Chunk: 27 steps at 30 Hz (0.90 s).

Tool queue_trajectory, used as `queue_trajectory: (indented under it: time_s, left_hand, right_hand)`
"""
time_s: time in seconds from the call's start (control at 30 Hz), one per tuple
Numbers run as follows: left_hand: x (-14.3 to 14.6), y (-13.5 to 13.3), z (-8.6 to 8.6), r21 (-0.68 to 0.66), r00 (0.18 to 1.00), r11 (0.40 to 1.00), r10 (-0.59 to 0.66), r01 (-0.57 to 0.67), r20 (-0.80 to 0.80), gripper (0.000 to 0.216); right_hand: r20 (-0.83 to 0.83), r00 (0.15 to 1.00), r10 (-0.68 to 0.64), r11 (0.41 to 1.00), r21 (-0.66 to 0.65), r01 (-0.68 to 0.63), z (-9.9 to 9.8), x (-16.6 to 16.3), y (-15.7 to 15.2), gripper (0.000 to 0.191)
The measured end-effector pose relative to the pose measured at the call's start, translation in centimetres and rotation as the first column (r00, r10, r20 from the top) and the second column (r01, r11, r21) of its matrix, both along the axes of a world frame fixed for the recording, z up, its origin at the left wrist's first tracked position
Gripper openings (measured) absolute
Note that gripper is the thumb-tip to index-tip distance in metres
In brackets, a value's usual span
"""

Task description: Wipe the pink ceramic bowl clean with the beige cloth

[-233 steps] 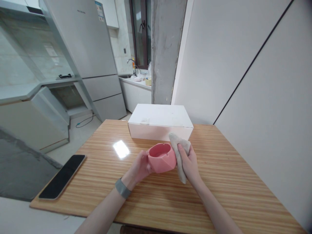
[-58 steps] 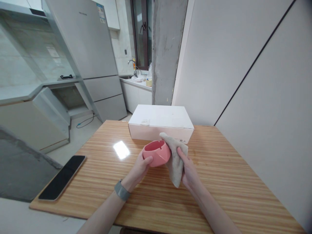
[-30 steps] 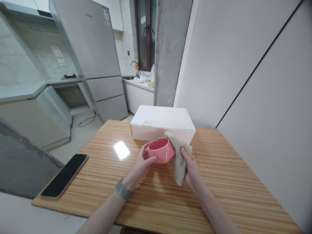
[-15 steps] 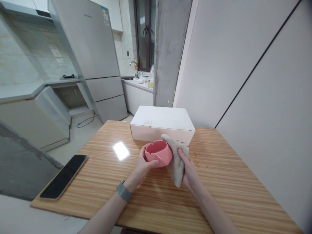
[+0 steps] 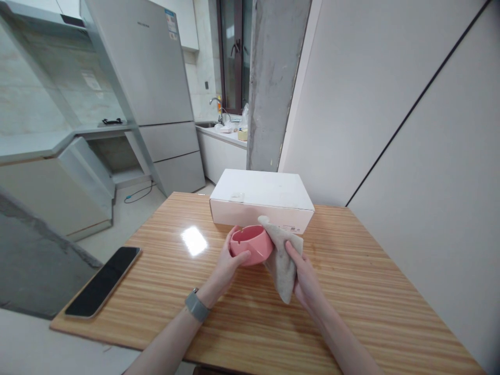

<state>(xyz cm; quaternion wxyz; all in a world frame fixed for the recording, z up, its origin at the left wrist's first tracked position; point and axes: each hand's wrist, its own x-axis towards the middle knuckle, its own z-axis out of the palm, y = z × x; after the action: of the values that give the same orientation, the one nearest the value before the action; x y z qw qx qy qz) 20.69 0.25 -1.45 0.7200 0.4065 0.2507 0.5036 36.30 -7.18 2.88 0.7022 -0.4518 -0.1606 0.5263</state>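
Note:
A pink faceted ashtray (image 5: 255, 251) with notches in its rim is tilted above the table. My left hand (image 5: 228, 263) grips its left side, thumb along the front and fingers behind. In my right hand (image 5: 303, 268) is a grey cloth (image 5: 282, 260), pinched under the thumb, with one corner hanging down. The cloth lies against the ashtray's right side. My right fingers are mostly hidden behind the cloth.
A white box (image 5: 261, 200) stands just behind my hands on the wooden table (image 5: 156, 291). A black-screened phone (image 5: 103, 281) lies near the left edge. Beyond are a fridge (image 5: 164, 88) and a sink counter (image 5: 222, 151).
The ashtray and my left hand have shifted slightly left, and the ashtray's tilt has changed a little. The cloth stays against its right side.

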Motion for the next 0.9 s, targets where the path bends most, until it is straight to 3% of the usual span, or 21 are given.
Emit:
queue_trajectory:
  time_s: [0.2,0.33,0.47,0.9]
  left_hand:
    - [0.0,-0.1,1.0,-0.095,0.974,0.982,-0.146,0.165,0.174,0.063]
    - [0.1,-0.3,1.0,-0.015,0.973,0.979,-0.198,0.201,0.12,0.06]
    - [0.2,-0.5,0.9,0.103,0.967,0.966,-0.246,0.238,0.066,0.071]
    - [0.0,-0.5,0.8,0.07,0.984,0.983,-0.173,0.171,0.036,0.083]
  right_hand:
    - [0.014,0.999,-0.036,0.998,0.054,0.035,-0.4,0.9,0.4,0.034]
    - [0.004,0.998,-0.059,0.997,0.042,0.059,-0.5,1.5,0.8,0.031]
    - [-0.007,0.998,-0.06,0.997,0.038,0.06,-0.5,1.6,0.8,0.03]
    - [-0.046,0.998,0.036,0.999,0.01,-0.035,-0.7,0.2,0.5,0.034]
